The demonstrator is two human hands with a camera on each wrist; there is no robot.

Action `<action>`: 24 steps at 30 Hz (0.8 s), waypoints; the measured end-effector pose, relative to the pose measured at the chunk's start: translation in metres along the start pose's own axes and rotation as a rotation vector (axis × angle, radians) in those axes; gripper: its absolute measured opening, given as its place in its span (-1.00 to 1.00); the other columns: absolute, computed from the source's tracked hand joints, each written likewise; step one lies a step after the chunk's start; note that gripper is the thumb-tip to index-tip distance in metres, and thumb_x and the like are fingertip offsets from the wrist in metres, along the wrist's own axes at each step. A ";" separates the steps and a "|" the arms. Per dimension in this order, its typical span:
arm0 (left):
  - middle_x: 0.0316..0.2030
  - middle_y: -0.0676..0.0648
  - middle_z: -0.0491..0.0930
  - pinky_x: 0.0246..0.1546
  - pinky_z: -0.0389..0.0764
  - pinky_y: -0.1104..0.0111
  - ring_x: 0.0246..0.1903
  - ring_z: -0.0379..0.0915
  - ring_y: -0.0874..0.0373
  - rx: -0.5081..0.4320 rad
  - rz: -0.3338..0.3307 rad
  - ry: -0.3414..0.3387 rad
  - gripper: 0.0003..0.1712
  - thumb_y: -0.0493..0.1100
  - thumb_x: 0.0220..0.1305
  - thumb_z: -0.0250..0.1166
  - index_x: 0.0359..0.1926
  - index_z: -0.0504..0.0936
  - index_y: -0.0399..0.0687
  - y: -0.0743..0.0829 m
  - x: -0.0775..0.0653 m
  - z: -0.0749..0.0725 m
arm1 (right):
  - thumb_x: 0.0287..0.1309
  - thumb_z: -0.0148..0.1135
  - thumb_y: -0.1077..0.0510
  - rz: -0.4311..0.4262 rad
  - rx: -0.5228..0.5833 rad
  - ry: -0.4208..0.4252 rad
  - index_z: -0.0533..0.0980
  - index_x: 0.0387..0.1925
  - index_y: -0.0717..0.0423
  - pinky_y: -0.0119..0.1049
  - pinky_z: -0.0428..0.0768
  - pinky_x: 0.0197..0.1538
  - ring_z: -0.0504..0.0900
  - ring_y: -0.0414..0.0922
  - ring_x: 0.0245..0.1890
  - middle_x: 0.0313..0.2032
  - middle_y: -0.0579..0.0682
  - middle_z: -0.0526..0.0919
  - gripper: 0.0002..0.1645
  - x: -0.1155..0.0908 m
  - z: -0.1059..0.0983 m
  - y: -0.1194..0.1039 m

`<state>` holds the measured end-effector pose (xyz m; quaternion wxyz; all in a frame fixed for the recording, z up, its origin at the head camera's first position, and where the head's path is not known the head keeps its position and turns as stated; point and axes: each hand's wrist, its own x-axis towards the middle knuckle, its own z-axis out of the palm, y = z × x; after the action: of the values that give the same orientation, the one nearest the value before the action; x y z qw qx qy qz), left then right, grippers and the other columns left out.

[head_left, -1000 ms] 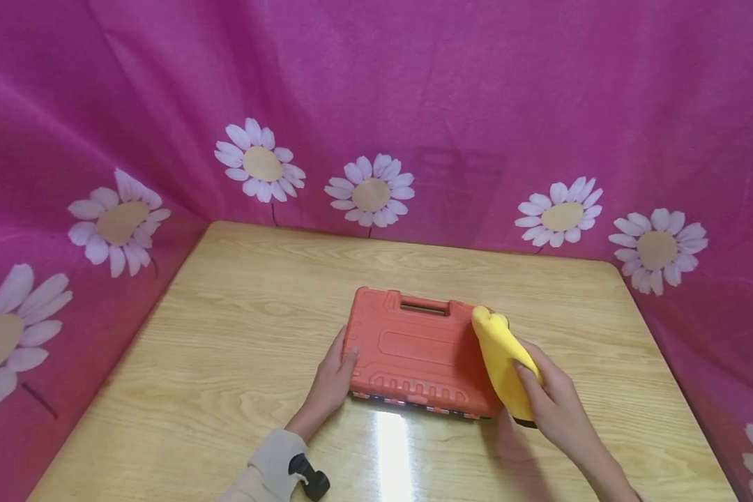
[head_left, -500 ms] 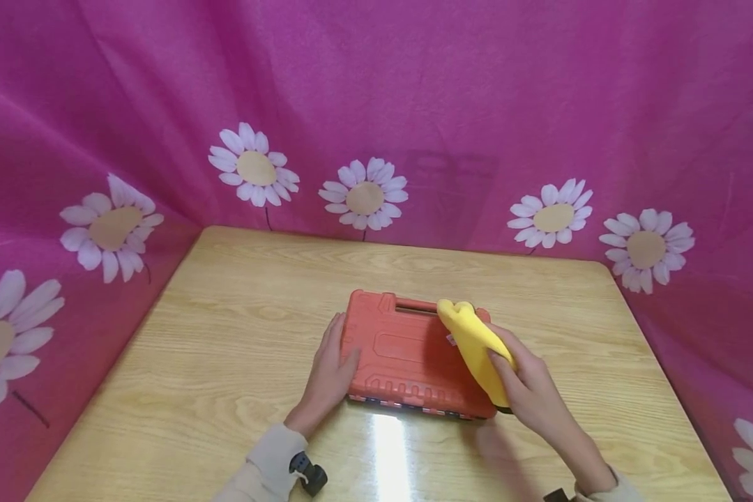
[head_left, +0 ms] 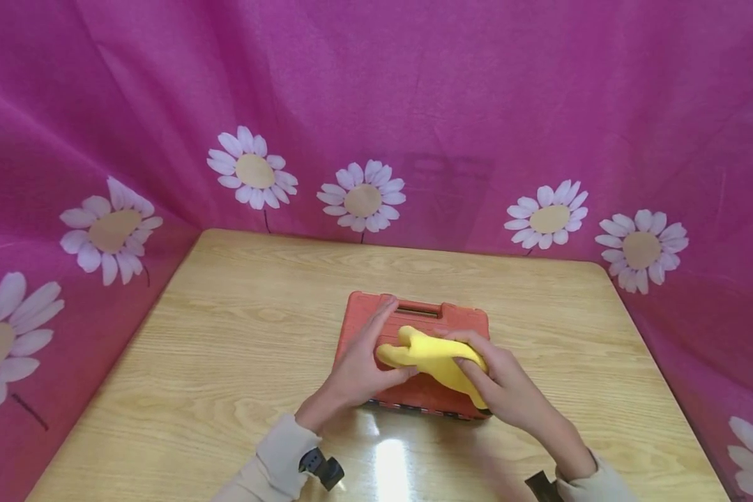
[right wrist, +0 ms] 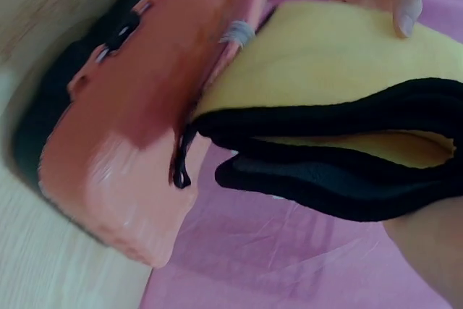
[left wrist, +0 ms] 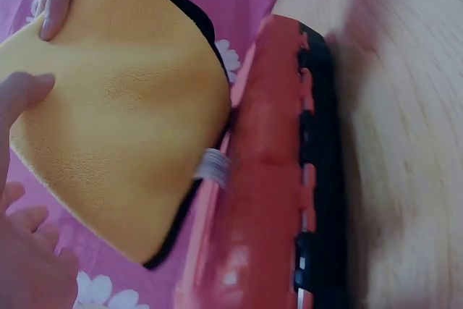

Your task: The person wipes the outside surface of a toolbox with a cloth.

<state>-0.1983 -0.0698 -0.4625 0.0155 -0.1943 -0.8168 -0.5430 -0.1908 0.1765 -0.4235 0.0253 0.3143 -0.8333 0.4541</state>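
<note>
A folded yellow microfibre cloth (head_left: 436,359) with black edging is held above the red plastic case (head_left: 464,321). My right hand (head_left: 502,387) grips the cloth's right end, its thumb on the near side. At the other end my left hand (head_left: 358,369) is spread, thumb apart from straight fingers, with the cloth's tip between them. In the left wrist view, the left thumb (left wrist: 29,95) overlaps the cloth (left wrist: 123,106), whose small white tag (left wrist: 213,168) hangs beside the case (left wrist: 260,150). The right wrist view shows the cloth's layered black edges (right wrist: 340,110).
The case lies on a wooden table (head_left: 245,321), its handle toward the far side and its black latch edge toward me. Pink curtain (head_left: 364,84) with large daisies surrounds the table's back and sides. Black straps (head_left: 323,467) sit at the wrists.
My right hand has brought the cloth leftward over the middle of the case. My left hand has left the case's left edge and moved up and right to the cloth's tip.
</note>
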 end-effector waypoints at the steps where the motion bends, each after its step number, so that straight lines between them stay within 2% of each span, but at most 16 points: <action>1: 0.54 0.05 0.04 0.37 0.09 -0.19 0.50 -0.11 0.07 -0.003 0.017 -0.019 0.08 -0.04 0.10 0.54 0.56 0.14 0.14 0.001 0.000 0.000 | 0.40 0.11 0.37 -0.009 0.004 -0.007 0.52 0.14 -0.05 -0.30 0.59 -0.32 0.54 -0.14 -0.31 -0.08 -0.11 0.65 -0.60 0.001 0.001 -0.001; 4: 0.50 0.10 0.14 0.38 0.09 -0.13 0.49 -0.09 0.12 -0.014 0.063 -0.070 -0.09 -0.12 0.14 0.53 0.48 0.32 0.07 0.004 0.001 0.000 | 0.40 0.12 0.35 -0.019 0.021 -0.012 0.55 0.13 -0.05 -0.30 0.61 -0.30 0.56 -0.15 -0.30 -0.05 -0.11 0.67 -0.62 0.004 0.003 -0.004; 5: 0.47 0.11 0.20 0.37 0.17 -0.07 0.46 0.00 0.16 -0.017 0.071 -0.078 -0.17 -0.14 0.16 0.51 0.43 0.40 0.04 0.005 0.001 0.000 | 0.39 0.12 0.36 -0.020 0.022 -0.006 0.56 0.13 -0.04 -0.30 0.61 -0.31 0.56 -0.15 -0.31 -0.06 -0.11 0.67 -0.62 0.005 0.004 -0.005; 6: 0.38 0.10 0.37 0.31 0.30 0.01 0.39 0.18 0.17 -0.012 0.072 -0.081 -0.29 -0.15 0.18 0.49 0.35 0.49 0.01 0.006 0.000 0.000 | 0.39 0.12 0.36 -0.017 0.023 -0.002 0.56 0.13 -0.03 -0.30 0.61 -0.33 0.56 -0.16 -0.33 -0.07 -0.10 0.68 -0.62 0.005 0.004 -0.005; 8: 0.07 0.05 0.61 0.07 0.51 0.20 0.09 0.47 0.20 -0.002 0.076 -0.077 -0.56 -0.18 0.23 0.46 0.13 0.63 -0.07 0.006 0.000 0.001 | 0.39 0.13 0.36 -0.002 0.018 0.007 0.57 0.11 -0.03 -0.31 0.61 -0.38 0.54 -0.17 -0.38 -0.12 -0.09 0.68 -0.63 0.005 0.005 -0.005; 10: -0.26 0.07 0.61 -0.23 0.52 0.37 -0.25 0.48 0.25 0.014 0.066 -0.064 -0.77 -0.19 0.27 0.42 -0.06 0.66 -0.08 0.006 -0.001 0.001 | 0.39 0.14 0.34 0.023 0.009 0.016 0.57 0.12 -0.02 -0.31 0.59 -0.42 0.52 -0.19 -0.42 -0.20 -0.09 0.65 -0.64 0.005 0.005 -0.004; 12: -0.45 0.10 0.44 -0.40 0.43 0.43 -0.43 0.35 0.24 0.032 0.056 -0.052 -0.87 -0.20 0.29 0.40 -0.19 0.63 -0.08 0.006 -0.002 0.001 | 0.39 0.17 0.30 0.054 -0.003 0.021 0.55 0.16 -0.02 -0.32 0.59 -0.41 0.52 -0.20 -0.42 -0.22 -0.09 0.64 -0.63 0.004 0.005 -0.002; 16: -0.42 0.11 0.50 -0.40 0.47 0.44 -0.44 0.38 0.25 0.027 0.036 -0.031 -0.85 -0.22 0.29 0.40 -0.13 0.66 -0.08 0.006 -0.006 -0.001 | 0.45 0.13 0.20 0.105 -0.030 0.032 0.48 0.28 -0.01 -0.27 0.60 -0.27 0.54 -0.17 -0.32 -0.14 -0.08 0.64 -0.58 -0.001 0.005 0.007; 17: -0.39 0.12 0.53 -0.38 0.49 0.43 -0.42 0.40 0.25 0.021 0.026 -0.025 -0.83 -0.22 0.29 0.39 -0.10 0.67 -0.08 0.005 -0.007 -0.002 | 0.50 0.05 0.18 0.118 -0.029 0.039 0.45 0.31 0.00 -0.22 0.60 -0.19 0.55 -0.14 -0.28 -0.13 -0.07 0.63 -0.58 -0.003 0.005 0.011; 19: -0.34 0.10 0.57 -0.34 0.53 0.42 -0.38 0.43 0.23 0.012 0.011 -0.006 -0.80 -0.22 0.29 0.40 -0.07 0.67 -0.09 0.005 -0.009 -0.004 | 0.58 -0.13 0.11 0.160 -0.016 0.057 0.40 0.36 0.04 -0.07 0.54 0.05 0.56 -0.06 -0.05 0.04 0.00 0.62 -0.56 -0.006 0.005 0.018; 22: -0.27 0.06 0.61 -0.30 0.56 0.42 -0.33 0.45 0.21 0.010 -0.011 0.037 -0.78 -0.23 0.30 0.39 -0.04 0.67 -0.11 0.001 -0.011 -0.007 | 0.62 -0.32 0.04 0.239 0.030 0.127 0.35 0.39 0.14 0.18 0.31 0.29 0.40 0.10 0.26 0.25 0.12 0.49 -0.47 -0.010 0.006 0.032; 24: -0.29 0.03 0.60 -0.33 0.55 0.42 -0.35 0.45 0.20 0.021 -0.019 0.065 -0.79 -0.23 0.30 0.39 -0.05 0.66 -0.11 -0.001 -0.012 -0.009 | 0.62 -0.31 0.01 0.309 0.071 0.186 0.30 0.41 0.19 0.23 0.18 0.37 0.22 0.15 0.40 0.38 0.16 0.35 -0.45 -0.012 0.008 0.041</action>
<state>-0.1894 -0.0817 -0.4628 0.0389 -0.1687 -0.8234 -0.5404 -0.2021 0.1925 -0.4627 0.0208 0.1398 -0.8491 0.5090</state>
